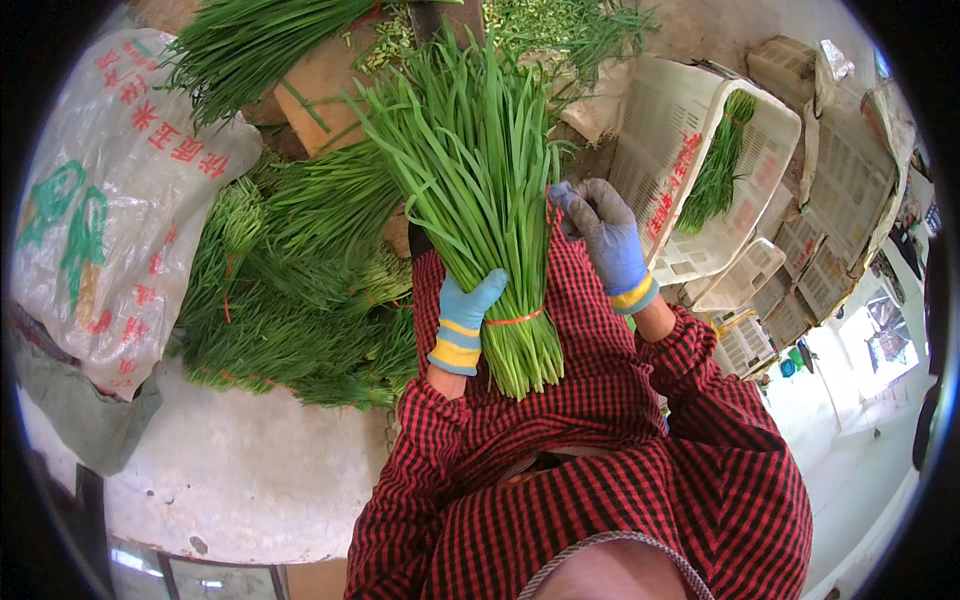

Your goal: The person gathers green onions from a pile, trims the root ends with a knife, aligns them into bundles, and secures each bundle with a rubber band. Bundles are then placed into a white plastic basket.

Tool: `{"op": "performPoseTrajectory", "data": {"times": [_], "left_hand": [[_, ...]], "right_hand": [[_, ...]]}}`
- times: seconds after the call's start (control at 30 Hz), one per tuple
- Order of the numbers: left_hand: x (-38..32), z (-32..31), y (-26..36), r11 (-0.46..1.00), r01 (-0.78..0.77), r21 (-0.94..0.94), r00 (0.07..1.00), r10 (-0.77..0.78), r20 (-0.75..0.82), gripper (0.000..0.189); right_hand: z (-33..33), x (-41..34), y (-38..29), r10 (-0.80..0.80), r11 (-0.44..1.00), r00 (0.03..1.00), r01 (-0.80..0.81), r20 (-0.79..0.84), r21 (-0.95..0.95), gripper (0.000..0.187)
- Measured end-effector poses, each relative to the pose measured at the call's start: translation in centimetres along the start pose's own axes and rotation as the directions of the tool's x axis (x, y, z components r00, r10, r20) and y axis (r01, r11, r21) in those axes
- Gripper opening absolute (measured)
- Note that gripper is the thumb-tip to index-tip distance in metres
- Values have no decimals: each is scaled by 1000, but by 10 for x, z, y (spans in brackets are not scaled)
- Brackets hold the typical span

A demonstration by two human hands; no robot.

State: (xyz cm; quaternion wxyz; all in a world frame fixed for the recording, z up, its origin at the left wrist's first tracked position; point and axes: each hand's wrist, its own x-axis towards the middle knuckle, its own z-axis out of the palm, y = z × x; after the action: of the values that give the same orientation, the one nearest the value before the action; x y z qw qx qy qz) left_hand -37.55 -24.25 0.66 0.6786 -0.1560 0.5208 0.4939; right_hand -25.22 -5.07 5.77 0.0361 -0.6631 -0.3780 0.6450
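A thick bunch of garlic chives lies over my lap, its leaf tips pointing away from me and its pale stem ends close to me. An orange-red tie circles the stems. My left hand, in a blue and yellow knit-cuffed glove, grips the bunch just above that tie, thumb across the leaves. To the right of the leaves is my right hand, in a glove with grey-stained fingers. Its fingertips are pinched together on a thin red strand, mostly hidden by the fingers and leaves.
Several tied chive bunches are heaped at left beside a printed white plastic sack. Another bunch lies at the top left. On the right, a white plastic crate holds a tied bunch. Cut stem bits litter the far side.
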Motion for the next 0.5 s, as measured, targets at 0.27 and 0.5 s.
{"op": "performPoseTrajectory", "data": {"times": [0.27,0.5], "left_hand": [[8,-7,-5,999,-27,21,1000,26,12,64],[7,8,5,999,48,15,995,-46,-90,52]], "right_hand": [[0,9,-1,-108,988,991,116,78,-103,13],[8,-51,-16,-50,952,964,-33,262,305,19]]}}
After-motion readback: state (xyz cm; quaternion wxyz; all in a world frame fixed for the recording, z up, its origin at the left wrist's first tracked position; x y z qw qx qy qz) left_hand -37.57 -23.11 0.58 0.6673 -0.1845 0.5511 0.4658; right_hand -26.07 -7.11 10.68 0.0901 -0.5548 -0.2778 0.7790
